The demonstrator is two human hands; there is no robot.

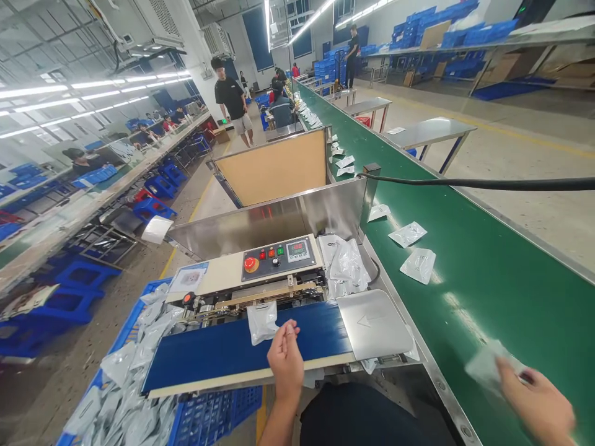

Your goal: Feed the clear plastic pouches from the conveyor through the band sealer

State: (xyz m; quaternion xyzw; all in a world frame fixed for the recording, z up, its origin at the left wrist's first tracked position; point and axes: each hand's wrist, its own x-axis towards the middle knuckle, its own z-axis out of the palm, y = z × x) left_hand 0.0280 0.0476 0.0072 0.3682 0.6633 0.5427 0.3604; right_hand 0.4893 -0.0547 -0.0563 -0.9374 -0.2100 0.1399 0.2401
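Note:
On the blue belt point(204, 356) of a band sealing machine, a small white plastic bag point(263, 323) lies with its top edge at the sealing rail. My left hand point(285, 356) is just right of that bag, over the belt, its fingers curled together and nothing visible in them. Over the green conveyor point(465, 272) at right, my right hand point(537, 396) pinches a translucent plastic bag point(495, 368); both are blurred by motion. Two more bags point(418, 266) point(408, 234) lie farther up the conveyor.
A control panel point(277, 257) with a red stop button tops the sealer. Several filled bags heap in a blue crate point(216, 415) at left. A metal plate point(374, 325) sits at the belt's right end; loose bags point(346, 266) lie behind it. A black cable point(488, 184) crosses the conveyor.

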